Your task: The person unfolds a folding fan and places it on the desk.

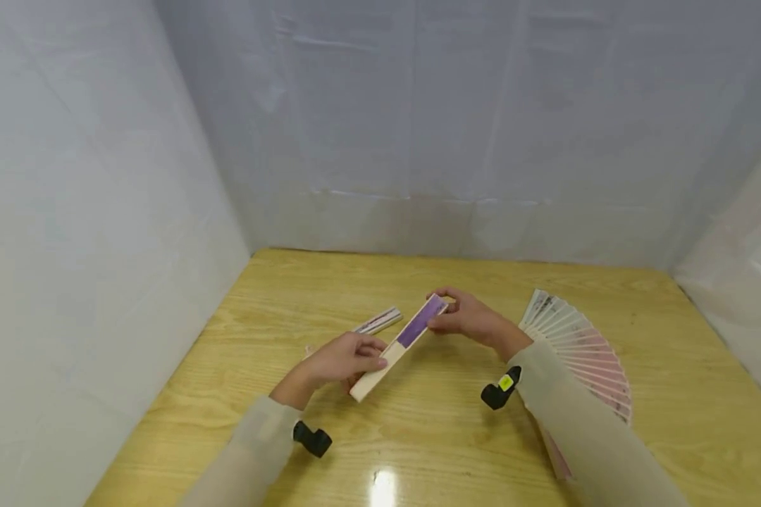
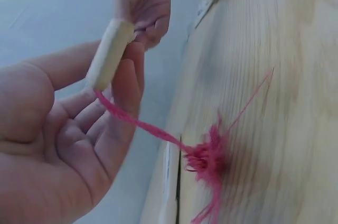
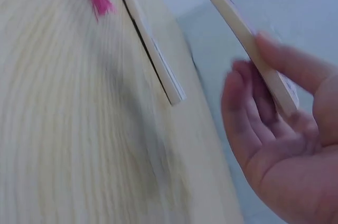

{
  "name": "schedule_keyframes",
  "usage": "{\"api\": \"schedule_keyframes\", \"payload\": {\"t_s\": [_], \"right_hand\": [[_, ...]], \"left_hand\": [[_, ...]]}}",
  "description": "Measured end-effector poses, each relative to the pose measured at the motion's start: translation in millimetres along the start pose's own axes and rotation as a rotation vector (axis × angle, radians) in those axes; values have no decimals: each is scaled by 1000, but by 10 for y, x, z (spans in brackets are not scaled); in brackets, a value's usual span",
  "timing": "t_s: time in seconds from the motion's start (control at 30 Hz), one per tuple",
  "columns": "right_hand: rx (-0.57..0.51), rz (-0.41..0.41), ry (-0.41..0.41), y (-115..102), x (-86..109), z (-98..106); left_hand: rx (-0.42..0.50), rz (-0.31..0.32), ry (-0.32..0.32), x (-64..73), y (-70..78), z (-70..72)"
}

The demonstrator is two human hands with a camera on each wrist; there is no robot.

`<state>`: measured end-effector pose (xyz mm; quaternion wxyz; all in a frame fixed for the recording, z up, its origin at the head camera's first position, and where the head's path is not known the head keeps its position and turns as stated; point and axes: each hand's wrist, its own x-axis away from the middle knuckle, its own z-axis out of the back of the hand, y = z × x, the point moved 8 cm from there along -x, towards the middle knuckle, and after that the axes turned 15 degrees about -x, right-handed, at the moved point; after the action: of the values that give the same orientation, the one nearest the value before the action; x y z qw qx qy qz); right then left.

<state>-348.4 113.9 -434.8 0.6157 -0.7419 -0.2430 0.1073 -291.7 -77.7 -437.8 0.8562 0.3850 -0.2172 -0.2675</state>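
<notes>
A folded hand fan [image 1: 387, 362] with pale ribs and a purple section is held tilted above the table, between both hands. My left hand [image 1: 345, 360] pinches its lower, pale end. My right hand [image 1: 472, 322] grips the purple upper end between thumb and fingers. From the fan's end [image 2: 111, 55] in the left wrist view, a pink cord and tassel [image 2: 206, 155] hang down to the wood. Behind my left hand lies a second folded fan [image 1: 380, 320], partly hidden by that hand; it also shows in the right wrist view [image 3: 161, 73].
A spread pink and white fan [image 1: 586, 345] lies on the right, partly beneath my right forearm. By that sleeve, a pinkish strip [image 1: 554, 451] sticks out, mostly covered. The wooden table [image 1: 228, 394] is bounded by pale sheeting [image 1: 418, 141] at the back and sides.
</notes>
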Motion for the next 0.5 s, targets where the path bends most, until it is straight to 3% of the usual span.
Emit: {"api": "schedule_keyframes", "payload": {"t_s": [0.23, 0.5], "right_hand": [[-198, 83, 182, 25, -38, 2], [-338, 139, 304, 132, -57, -78]], "left_hand": [[139, 19, 47, -70, 22, -71], [185, 53, 126, -123, 50, -130]]}}
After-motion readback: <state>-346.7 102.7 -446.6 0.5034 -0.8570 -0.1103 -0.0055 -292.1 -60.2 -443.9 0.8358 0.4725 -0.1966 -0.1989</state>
